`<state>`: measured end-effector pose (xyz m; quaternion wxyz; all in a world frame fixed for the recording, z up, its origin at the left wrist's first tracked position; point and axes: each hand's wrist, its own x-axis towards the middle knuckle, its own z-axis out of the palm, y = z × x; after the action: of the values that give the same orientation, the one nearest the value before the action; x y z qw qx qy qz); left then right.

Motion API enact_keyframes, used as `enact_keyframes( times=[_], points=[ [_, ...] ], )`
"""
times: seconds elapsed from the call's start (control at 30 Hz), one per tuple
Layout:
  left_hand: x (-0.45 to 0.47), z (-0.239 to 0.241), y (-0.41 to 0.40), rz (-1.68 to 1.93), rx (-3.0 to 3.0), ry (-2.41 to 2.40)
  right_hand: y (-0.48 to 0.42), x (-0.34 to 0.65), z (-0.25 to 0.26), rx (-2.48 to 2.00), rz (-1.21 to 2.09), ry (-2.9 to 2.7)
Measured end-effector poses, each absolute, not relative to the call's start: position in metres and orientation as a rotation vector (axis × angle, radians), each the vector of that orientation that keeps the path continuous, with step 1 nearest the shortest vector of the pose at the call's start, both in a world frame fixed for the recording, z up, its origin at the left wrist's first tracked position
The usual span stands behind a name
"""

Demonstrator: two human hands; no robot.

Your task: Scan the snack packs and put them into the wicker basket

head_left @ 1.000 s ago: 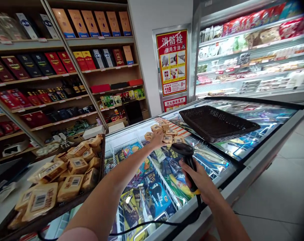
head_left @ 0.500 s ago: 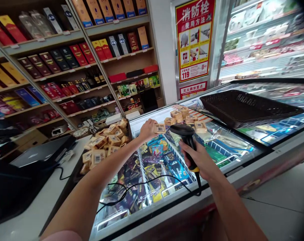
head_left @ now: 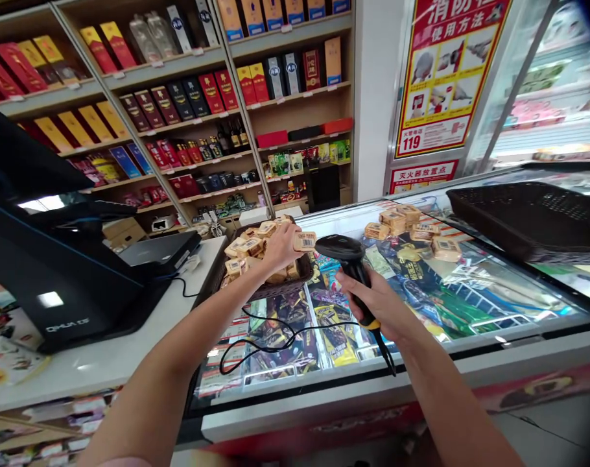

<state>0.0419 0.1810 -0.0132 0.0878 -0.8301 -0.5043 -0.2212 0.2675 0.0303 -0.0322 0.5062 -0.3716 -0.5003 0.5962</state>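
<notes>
My left hand [head_left: 281, 246] is closed on a small tan packet [head_left: 305, 242] whose barcode label faces me. It is over the right side of a dark woven basket [head_left: 302, 272] piled with several like packets [head_left: 249, 246]. My right hand [head_left: 373, 298] grips the handle of a black barcode scanner [head_left: 356, 266] with a yellow ring near its base. The scanner's head points left, close beside the held packet. Its black cable [head_left: 295, 334] loops over the freezer's glass top. Further right on the glass lies a group of several similar packets [head_left: 395, 222].
Under the glass of the chest freezer [head_left: 285, 415] lie colourful bags in wire baskets. A dark woven tray [head_left: 533, 246] sits at the right. At the left, a black checkout terminal [head_left: 56, 279] stands on a white counter [head_left: 105, 357]. Shelves of boxes [head_left: 173, 97] line the back wall.
My view has turned left. My left hand, with the packet, has moved left relative to the freezer, over the basket of packets. The scanner has moved left along with it, staying beside the packet.
</notes>
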Motion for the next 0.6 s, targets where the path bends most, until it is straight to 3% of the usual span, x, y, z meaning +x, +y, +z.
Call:
enact_keyframes(
  times=[0.37, 0.6],
  points=[
    [-0.002, 0.008, 0.243, -0.767, -1.871, -2.313, 0.039, 0.271, -0.045, -0.987, 1.448, -1.121],
    [0.040, -0.004, 0.277, -0.576, -1.937, -2.335, 0.055, 0.284, -0.058, -0.999, 1.449, -1.101]
  ],
)
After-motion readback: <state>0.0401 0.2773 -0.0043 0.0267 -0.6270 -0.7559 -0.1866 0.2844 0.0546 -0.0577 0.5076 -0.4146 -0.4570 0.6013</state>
